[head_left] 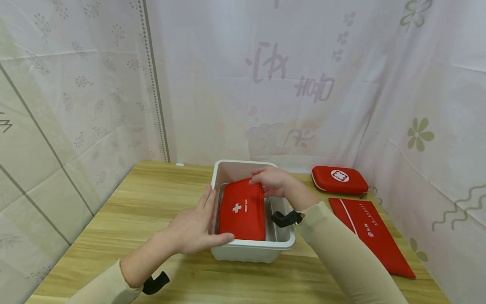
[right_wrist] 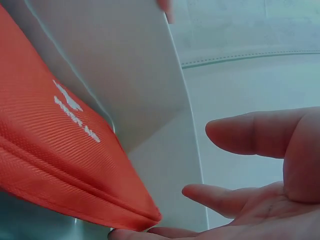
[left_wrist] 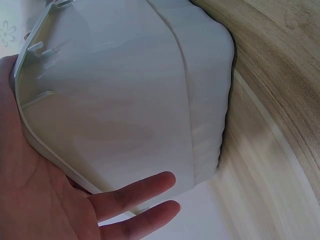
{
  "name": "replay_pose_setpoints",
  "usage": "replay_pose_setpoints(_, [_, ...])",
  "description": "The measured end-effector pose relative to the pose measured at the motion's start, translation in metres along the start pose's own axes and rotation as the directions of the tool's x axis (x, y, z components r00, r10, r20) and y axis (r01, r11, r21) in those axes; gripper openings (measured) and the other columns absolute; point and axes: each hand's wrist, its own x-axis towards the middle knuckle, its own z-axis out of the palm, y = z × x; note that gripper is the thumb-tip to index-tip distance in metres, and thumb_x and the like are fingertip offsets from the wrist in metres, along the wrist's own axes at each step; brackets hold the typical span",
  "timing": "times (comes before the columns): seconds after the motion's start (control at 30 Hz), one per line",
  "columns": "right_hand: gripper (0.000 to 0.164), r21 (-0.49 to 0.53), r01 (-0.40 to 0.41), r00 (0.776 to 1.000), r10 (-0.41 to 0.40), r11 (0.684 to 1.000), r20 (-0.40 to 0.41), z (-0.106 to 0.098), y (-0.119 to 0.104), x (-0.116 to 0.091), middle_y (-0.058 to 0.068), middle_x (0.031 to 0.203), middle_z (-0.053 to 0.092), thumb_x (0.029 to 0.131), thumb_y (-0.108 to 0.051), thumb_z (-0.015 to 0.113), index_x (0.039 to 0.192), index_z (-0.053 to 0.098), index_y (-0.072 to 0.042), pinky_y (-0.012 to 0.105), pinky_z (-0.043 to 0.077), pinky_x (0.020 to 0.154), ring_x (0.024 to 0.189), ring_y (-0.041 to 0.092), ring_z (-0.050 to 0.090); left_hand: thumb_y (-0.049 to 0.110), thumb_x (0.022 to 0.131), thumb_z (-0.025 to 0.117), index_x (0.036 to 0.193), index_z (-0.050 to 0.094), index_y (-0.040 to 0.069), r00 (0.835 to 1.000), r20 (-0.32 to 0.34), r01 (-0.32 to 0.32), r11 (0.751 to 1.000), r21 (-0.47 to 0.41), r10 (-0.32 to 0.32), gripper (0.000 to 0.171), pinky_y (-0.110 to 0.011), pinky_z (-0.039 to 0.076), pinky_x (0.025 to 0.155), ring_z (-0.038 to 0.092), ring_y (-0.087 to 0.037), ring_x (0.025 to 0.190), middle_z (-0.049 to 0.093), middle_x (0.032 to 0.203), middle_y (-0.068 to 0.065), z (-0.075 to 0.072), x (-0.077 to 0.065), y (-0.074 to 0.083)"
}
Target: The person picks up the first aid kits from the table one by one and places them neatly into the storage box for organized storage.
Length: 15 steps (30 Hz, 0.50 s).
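A red first aid pouch (head_left: 243, 211) with a white cross lies in a white plastic bin (head_left: 253, 244), its far end slightly raised. My left hand (head_left: 193, 232) rests on the bin's near left corner. Its thumb lies along the front rim, and in the left wrist view two straight fingers (left_wrist: 145, 192) reach along the outer wall. Over the bin's far right part, my right hand (head_left: 275, 182) touches the pouch's far right corner. In the right wrist view its fingertips (right_wrist: 130, 233) are under that corner, while the thumb stands apart from the pouch.
A red hard zip case (head_left: 330, 179) with a white round emblem sits at the table's back right. In front of it lies a flat red folded item (head_left: 373, 236) with white print. Patterned curtains (head_left: 265, 84) hang behind and beside the wooden table (head_left: 152, 202).
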Motion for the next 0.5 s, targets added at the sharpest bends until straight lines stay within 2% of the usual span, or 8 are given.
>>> replay_pose_setpoints(0.13, [0.068, 0.027, 0.027, 1.000, -0.028, 0.999, 0.013, -0.006, 0.001, -0.005, 0.023, 0.163, 0.030, 0.099, -0.014, 0.055, 0.159, 0.027, -0.001, 0.055, 0.036, 0.116, 0.144, 0.048, 0.039, 0.093, 0.075, 0.047, 0.165, -0.006, 0.016, 1.000, 0.000, -0.004, 1.000, 0.020, 0.004, 0.129, -0.029, 0.049, 0.061, 0.064, -0.016, 0.081, -0.007, 0.173, -0.003, 0.000, 0.000, 0.000])
replay_pose_setpoints(0.2, [0.066, 0.031, 0.053, 0.999, -0.053, 0.998, 0.011, -0.009, 0.001, -0.009, 0.024, 0.164, 0.028, 0.100, -0.015, 0.054, 0.159, 0.028, 0.000, 0.055, 0.034, 0.117, 0.145, 0.047, 0.036, 0.094, 0.075, 0.046, 0.165, -0.005, 0.015, 1.000, -0.004, -0.008, 1.000, 0.027, 0.008, 0.130, -0.030, 0.050, 0.063, 0.067, -0.018, 0.087, -0.006, 0.173, -0.004, 0.000, 0.000, 0.001])
replay_pose_setpoints(0.33, [0.060, -0.033, 0.114, 0.994, -0.113, 0.993, 0.006, -0.016, 0.001, -0.019, 0.024, 0.160, 0.036, 0.103, -0.020, 0.054, 0.156, 0.034, -0.001, 0.052, 0.040, 0.113, 0.140, 0.043, 0.045, 0.095, 0.074, 0.046, 0.165, -0.006, 0.015, 1.000, -0.011, -0.014, 0.999, 0.029, 0.015, 0.131, -0.032, 0.053, 0.067, 0.068, -0.022, 0.095, -0.005, 0.173, -0.005, 0.000, 0.001, 0.000])
replay_pose_setpoints(0.5, [0.050, -0.158, 0.218, 0.974, -0.225, 0.963, -0.027, -0.024, -0.002, -0.036, 0.020, 0.155, 0.045, 0.104, -0.023, 0.054, 0.150, 0.045, -0.006, 0.049, 0.048, 0.107, 0.135, 0.040, 0.053, 0.095, 0.074, 0.045, 0.164, -0.007, 0.016, 1.000, -0.015, -0.013, 0.999, 0.033, 0.013, 0.131, -0.035, 0.055, 0.071, 0.068, -0.023, 0.100, -0.005, 0.173, -0.005, 0.001, 0.000, 0.001])
